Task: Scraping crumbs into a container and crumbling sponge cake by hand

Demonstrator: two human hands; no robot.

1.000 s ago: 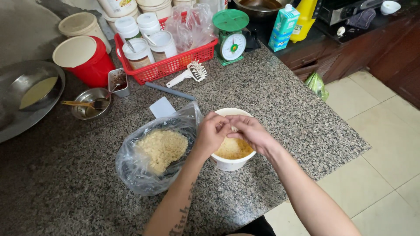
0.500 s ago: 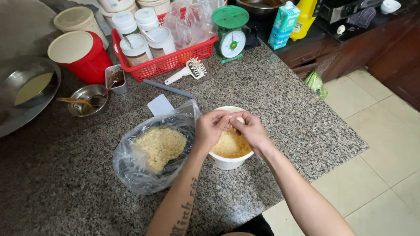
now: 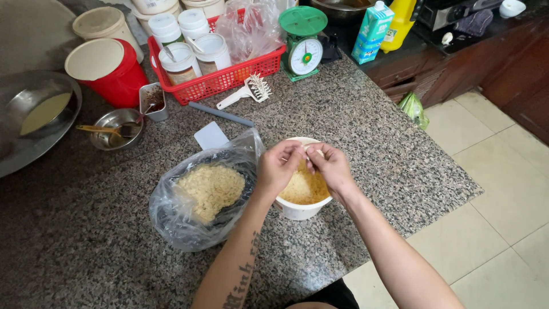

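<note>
White bowl (image 3: 301,209) of yellow crumbs on speckled granite counter (image 3: 366,131), both hands together above it, tiled floor (image 3: 503,189).

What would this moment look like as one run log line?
left hand: over white bowl | right hand: same, fingertips together | bowl: yellow crumbs | beside: plastic bag of crumbs

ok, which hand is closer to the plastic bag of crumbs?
Left. The left hand is right beside the plastic bag, over the white bowl; the right hand is farther, across the bowl.

Granite counter (image 3: 366,131) under bowl (image 3: 297,210), bag (image 3: 171,217)
</note>
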